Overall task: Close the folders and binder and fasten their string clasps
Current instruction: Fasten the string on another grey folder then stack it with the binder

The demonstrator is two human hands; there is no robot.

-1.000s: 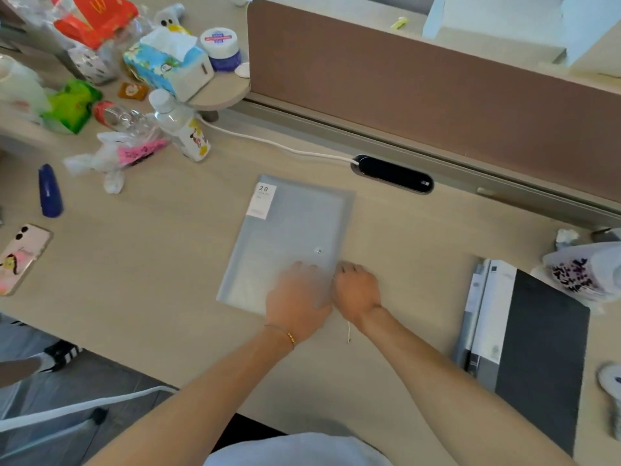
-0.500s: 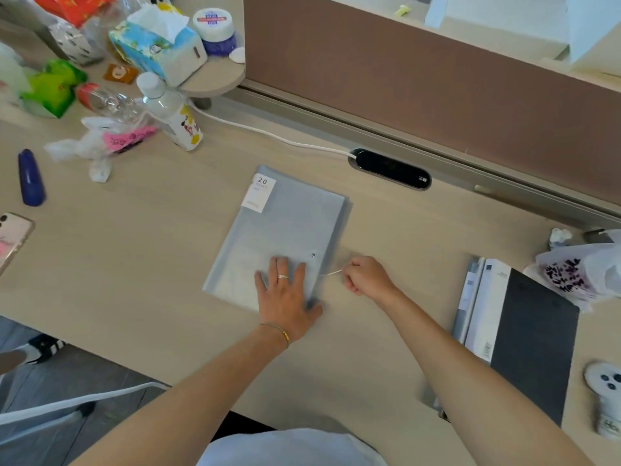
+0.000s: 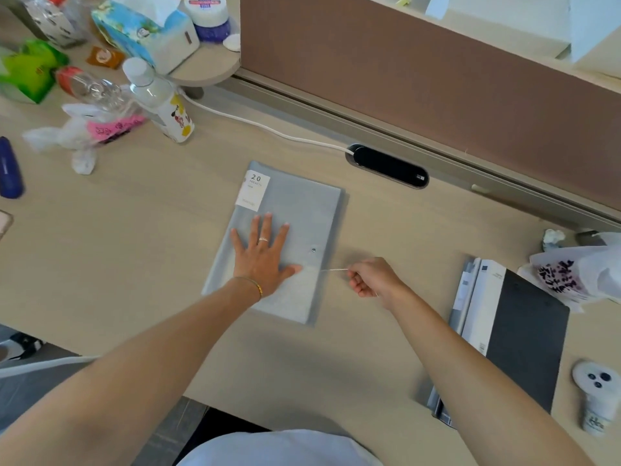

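Observation:
A closed grey folder with a white "20 pockets" label lies flat on the desk's middle. My left hand presses palm-down on its cover, fingers spread. A small round clasp button sits near the folder's right edge. My right hand is just right of the folder, pinching a thin white string pulled taut out from the folder's edge. A black binder with grey and white folders under it lies at the right.
Bottles, a tissue box, a jar and plastic bags crowd the back left. A white cable runs to a black desk grommet below the brown partition. A white bag and small white device sit at the right edge.
My left hand slid up the cover and flattened with fingers spread. My right hand moved right, away from the folder, drawing the string out taut.

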